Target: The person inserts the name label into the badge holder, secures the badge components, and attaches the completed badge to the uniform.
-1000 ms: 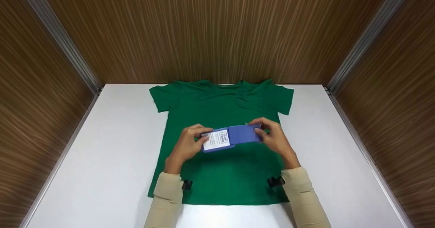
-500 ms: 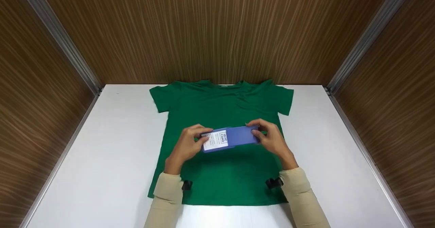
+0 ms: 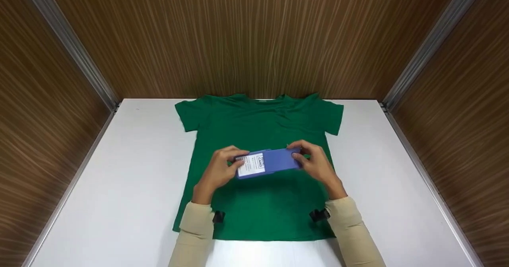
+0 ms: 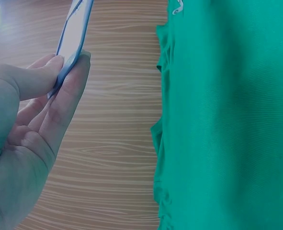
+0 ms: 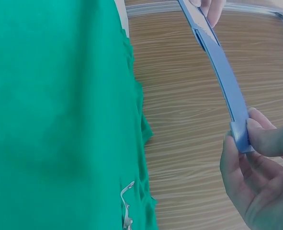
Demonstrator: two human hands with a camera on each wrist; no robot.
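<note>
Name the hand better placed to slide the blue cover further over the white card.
Probably the right hand: it pinches the blue cover at its outer end, while the left hand grips the opposite end, where the white card shows.

Head view: left hand (image 3: 218, 167) covers the left end of the blue card holder (image 3: 279, 160); its thumb hides some print on the white card (image 3: 253, 164), fine lines unreadable. Other end sits partly behind the right hand (image 3: 317, 163). Sleeves (image 3: 195, 235) run off the bottom, blocking bits of the green shirt's (image 3: 262, 207) hem. Left wrist: holder cut at top, hand at left. Right wrist: holder cut at top, right hand at right. Silvery strip (image 5: 127, 206) there: can't tell what.
</note>
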